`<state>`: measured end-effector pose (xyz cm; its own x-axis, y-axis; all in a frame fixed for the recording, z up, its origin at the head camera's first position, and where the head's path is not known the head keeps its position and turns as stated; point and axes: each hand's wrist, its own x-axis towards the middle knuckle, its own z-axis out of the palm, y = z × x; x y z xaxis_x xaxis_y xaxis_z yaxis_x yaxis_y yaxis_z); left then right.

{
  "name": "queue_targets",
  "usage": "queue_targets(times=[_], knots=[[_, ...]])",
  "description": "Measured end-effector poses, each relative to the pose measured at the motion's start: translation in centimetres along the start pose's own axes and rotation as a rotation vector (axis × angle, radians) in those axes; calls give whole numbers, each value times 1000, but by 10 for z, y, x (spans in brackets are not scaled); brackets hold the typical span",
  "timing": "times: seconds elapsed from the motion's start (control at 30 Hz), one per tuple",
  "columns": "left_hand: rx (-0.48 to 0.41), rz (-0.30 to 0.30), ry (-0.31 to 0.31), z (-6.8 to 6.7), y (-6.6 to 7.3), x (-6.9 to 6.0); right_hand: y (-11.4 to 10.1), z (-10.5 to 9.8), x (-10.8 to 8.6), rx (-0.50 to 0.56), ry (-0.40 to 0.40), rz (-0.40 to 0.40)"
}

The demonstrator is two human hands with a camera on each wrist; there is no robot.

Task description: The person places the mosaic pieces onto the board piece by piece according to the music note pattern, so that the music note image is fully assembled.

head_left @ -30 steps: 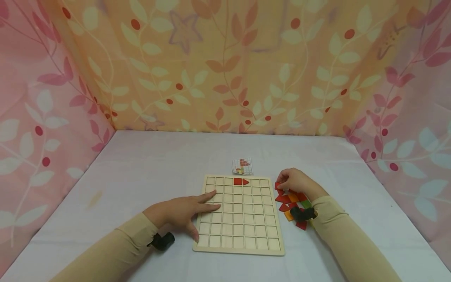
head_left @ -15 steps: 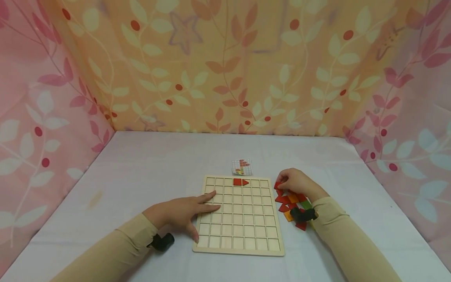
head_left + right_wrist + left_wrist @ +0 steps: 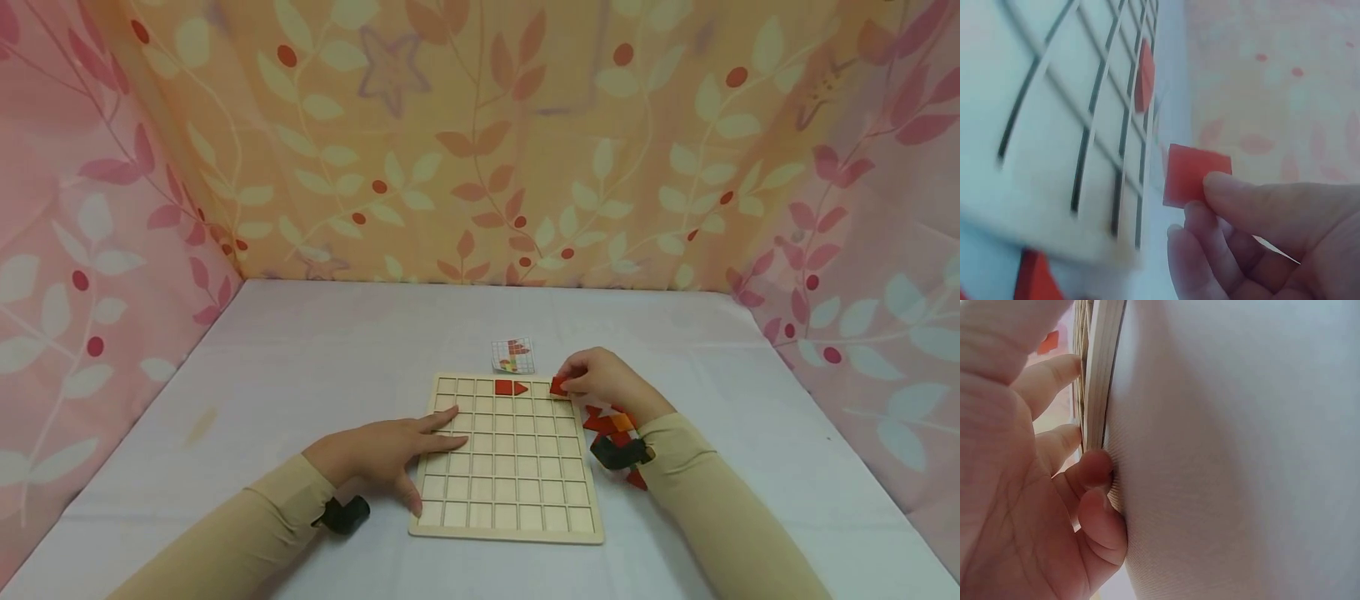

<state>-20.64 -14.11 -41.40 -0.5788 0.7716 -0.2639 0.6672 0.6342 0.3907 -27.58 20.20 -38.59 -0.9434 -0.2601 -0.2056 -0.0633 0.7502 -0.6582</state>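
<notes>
My right hand pinches a red square tile between thumb and fingers, held over the far right corner of a wooden grid board. On the board's far row lie a red square piece and, touching its right side, a red pointed piece. My left hand rests on the board's left edge, two fingers spread over the grid and the thumb at the near left corner. In the left wrist view, two curled fingertips lie beside the board's side edge, on the cloth.
Just beyond the board lies a small printed card with a coloured grid pattern. A heap of red and orange pieces sits right of the board, partly hidden under my right wrist. A patterned curtain stands behind the white-covered table.
My right hand has lifted a red square tile from the heap and carried it left over the board's far right corner. The left hand has stayed in place.
</notes>
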Motion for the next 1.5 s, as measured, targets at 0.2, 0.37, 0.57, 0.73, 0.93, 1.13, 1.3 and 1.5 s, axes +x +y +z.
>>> queue_targets(times=[0.2,0.37,0.57,0.73,0.93,1.13,1.3,1.5], knots=[[-16,-10,-21,2,0,0,-15,17,5,22,-10,-83],[-13,-28,-34,6,-1,0,-24,34,10,54,-27,-139],[-2,-23,-33,5,0,-1,-31,49,16,73,-47,-169],[16,-12,-31,4,-1,-1,-37,56,21,20,-47,-201],[27,-8,-30,2,-2,0,-41,61,22,-20,-44,-174],[28,-6,-26,0,-1,0,-42,62,23,-23,-33,-152],[21,-12,-33,0,-1,0,-43,61,25,-19,-51,-140],[32,-9,-29,0,-3,1,-43,61,26,-50,-38,-102]])
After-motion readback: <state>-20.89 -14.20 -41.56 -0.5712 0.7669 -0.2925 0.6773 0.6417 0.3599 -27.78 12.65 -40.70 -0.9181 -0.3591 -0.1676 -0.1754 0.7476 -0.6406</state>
